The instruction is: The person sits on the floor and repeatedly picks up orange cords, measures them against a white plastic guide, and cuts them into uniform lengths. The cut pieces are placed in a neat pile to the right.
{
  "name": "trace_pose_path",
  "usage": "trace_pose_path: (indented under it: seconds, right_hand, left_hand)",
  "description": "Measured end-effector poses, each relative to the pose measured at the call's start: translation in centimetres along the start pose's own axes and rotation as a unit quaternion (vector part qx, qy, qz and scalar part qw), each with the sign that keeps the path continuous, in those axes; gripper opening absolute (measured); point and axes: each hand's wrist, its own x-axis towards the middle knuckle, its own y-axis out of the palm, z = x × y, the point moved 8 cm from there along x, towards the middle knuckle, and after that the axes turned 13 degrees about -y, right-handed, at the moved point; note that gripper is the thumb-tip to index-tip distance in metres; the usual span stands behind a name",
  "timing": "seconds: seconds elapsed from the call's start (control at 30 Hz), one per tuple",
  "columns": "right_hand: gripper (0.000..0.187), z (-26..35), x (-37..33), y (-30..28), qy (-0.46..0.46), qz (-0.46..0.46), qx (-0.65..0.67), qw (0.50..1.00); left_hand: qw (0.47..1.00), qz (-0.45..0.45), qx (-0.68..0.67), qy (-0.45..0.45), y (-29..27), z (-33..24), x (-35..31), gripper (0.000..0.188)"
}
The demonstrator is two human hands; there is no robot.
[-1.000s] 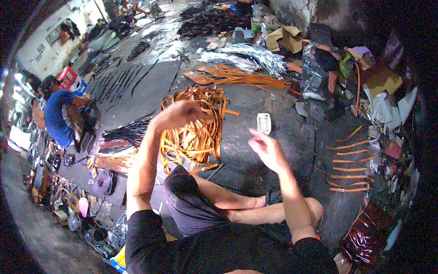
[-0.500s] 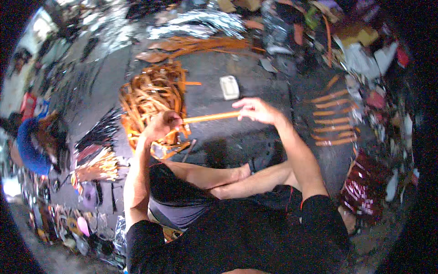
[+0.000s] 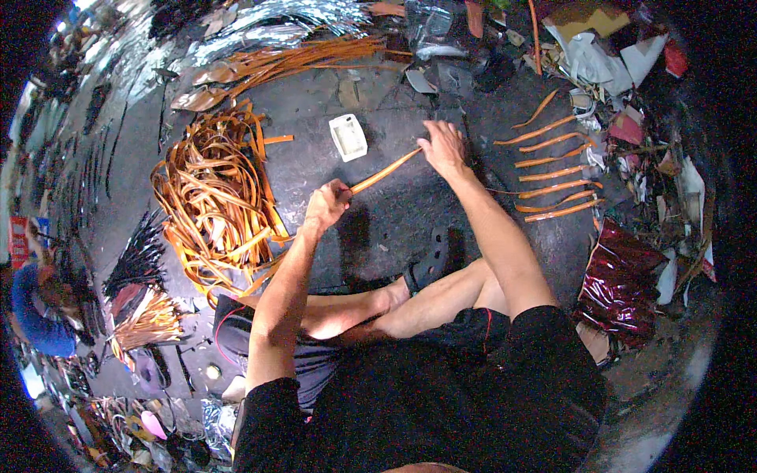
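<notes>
A narrow orange leather-like strip (image 3: 385, 172) stretches slantwise between my two hands above the dark floor. My left hand (image 3: 326, 206) is closed round its lower left end. At the upper right end, my right hand (image 3: 445, 151) meets the strip at the thumb, the other fingers reaching forward; the exact pinch is partly hidden. A tangled heap of orange strips (image 3: 213, 197) lies left of my left hand, with a short piece (image 3: 278, 139) beside it. Beyond my hands sits a small white rectangular tray (image 3: 348, 137).
Several short orange strips (image 3: 552, 175) lie in a row at right. Long brown strips (image 3: 307, 59) and shiny silvery strips (image 3: 276, 24) lie at the far side. Dark red glossy sheet (image 3: 623, 276) and scraps edge the right. At left are bundled strips (image 3: 154, 319) and a person in a blue cap (image 3: 39, 311).
My left hand has moved right, away from the heap, and my right hand has moved farther forward. The strip between them now slants upward to the right. The whole view has shifted.
</notes>
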Motion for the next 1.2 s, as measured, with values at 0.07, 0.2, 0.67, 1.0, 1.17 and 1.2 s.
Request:
trace_pose_path:
  seconds: [0.07, 0.2, 0.67, 1.0, 1.17, 1.2]
  right_hand:
    - [0.046, 4.4, 1.5, -0.4, -0.054, -0.023, 0.093, 0.994]
    - [0.064, 11.7, 3.4, 2.7, -0.123, 0.107, 0.161, 0.973]
    - [0.036, 11.6, 3.9, 2.1, -0.131, -0.028, 0.215, 0.967]
    - [0.054, -1.8, -7.2, 2.4, 0.262, 0.241, 0.52, 0.777]
    - [0.055, -1.2, -7.5, 2.8, 0.244, 0.304, 0.429, 0.815]
    - [0.056, -0.8, -7.6, 3.0, 0.236, 0.311, 0.406, 0.826]
  left_hand:
    - [1.0, 0.0, 0.014, -0.008, -0.2, -0.3, 0.0, 0.014]
    - [1.0, -0.024, 0.009, 0.004, -0.1, 0.5, 0.5, 0.014]
    - [0.988, -0.087, 0.092, 0.088, -1.2, -2.3, -1.1, 0.012]
    - [0.999, -0.044, 0.017, 0.004, -0.2, 0.9, 0.0, 0.017]
    - [0.998, -0.028, 0.043, 0.035, -1.2, -0.2, -0.6, 0.016]
    - [0.999, 0.021, -0.036, -0.009, -1.4, 0.5, -0.4, 0.017]
